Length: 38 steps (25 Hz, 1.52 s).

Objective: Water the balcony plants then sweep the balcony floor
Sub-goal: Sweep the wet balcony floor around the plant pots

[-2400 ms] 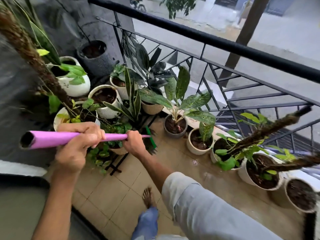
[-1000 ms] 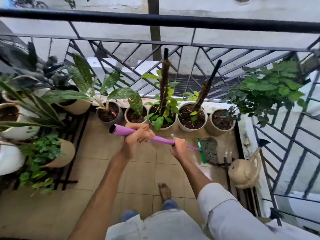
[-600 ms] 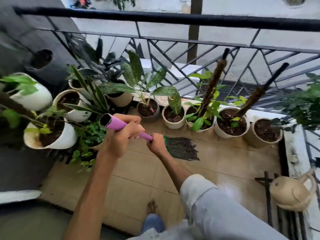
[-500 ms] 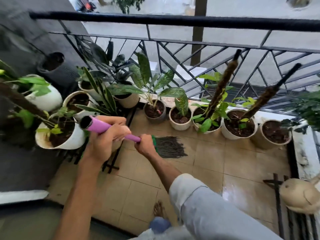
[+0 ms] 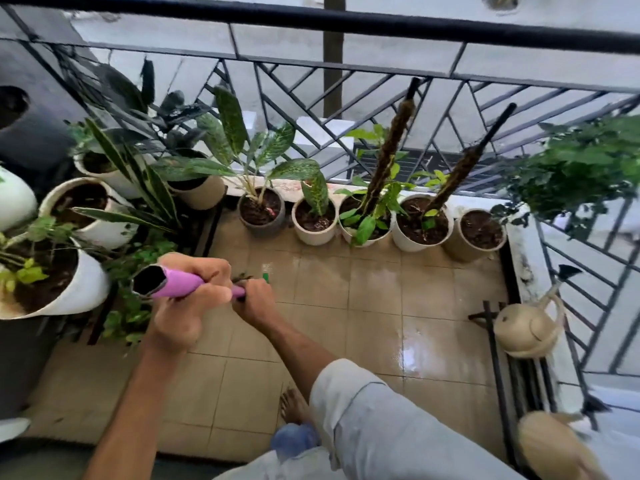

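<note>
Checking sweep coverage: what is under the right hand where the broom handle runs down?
Past the right hand, only a green bit of the broom head and some dark bristles show above the knuckles. The rest of the head and the tiles beneath are covered.

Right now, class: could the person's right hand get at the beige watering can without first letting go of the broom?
Probably not: the right hand grips the purple broom handle, while the watering can sits far right on a black rack, though wet floor tiles between are unobstructed.

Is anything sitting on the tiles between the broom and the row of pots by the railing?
Nothing visible: both hands, left hand and right hand, grip the broom, and the wet tiles toward the pots lie bare. The watering can sits off right.
</note>
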{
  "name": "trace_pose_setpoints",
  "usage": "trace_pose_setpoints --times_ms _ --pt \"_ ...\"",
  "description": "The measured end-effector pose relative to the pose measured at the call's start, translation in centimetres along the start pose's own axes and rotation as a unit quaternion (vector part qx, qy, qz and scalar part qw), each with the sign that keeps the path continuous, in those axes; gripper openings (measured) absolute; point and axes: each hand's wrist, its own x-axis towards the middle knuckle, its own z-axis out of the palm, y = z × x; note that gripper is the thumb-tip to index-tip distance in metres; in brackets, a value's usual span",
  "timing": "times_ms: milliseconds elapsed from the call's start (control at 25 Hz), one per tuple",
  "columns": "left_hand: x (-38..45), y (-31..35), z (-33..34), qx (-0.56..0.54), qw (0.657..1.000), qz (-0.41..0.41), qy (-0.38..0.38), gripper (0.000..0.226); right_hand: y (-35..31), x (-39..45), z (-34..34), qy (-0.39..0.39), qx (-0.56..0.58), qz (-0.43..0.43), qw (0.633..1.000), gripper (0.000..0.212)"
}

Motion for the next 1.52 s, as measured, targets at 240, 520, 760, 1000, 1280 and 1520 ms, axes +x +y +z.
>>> trace_pose_setpoints --times_ms 240,520,760,1000,1280,1520 --pt "2.3 -3.5 12.2 -0.082 0.988 -0.044 -0.126 0.029 14.3 -5.8 -9.0 0.088 -0.008 0.084 0.993 0.021" --pt "2.3 -6.3 28.1 -0.179 0.939 -0.095 -0.279 0.036 29.0 -18.0 -18.7 0.204 0.035 0.271 0.940 0.012" --pt "-2.4 -8.3 37.0 -0.238 0.901 -0.137 -0.336 0.039 38.0 -28.8 -19.2 0.306 0.024 0.363 0.880 0.013" --pt "-3.7 -7.6 33.9 -0.232 0.902 -0.171 -0.320 0.041 34.2 -28.8 -14.6 0.322 0.130 0.415 0.841 0.006" --pt "-2.6 -2.4 18.2 -0.171 0.958 -0.103 -0.204 0.036 20.6 -17.7 -10.4 0.282 0.141 0.313 0.896 0.019" --pt "-4.4 0.2 3.1 -0.049 0.993 -0.066 -0.081 0.043 6.1 -8.3 -3.0 0.175 0.151 0.194 0.954 0.017"
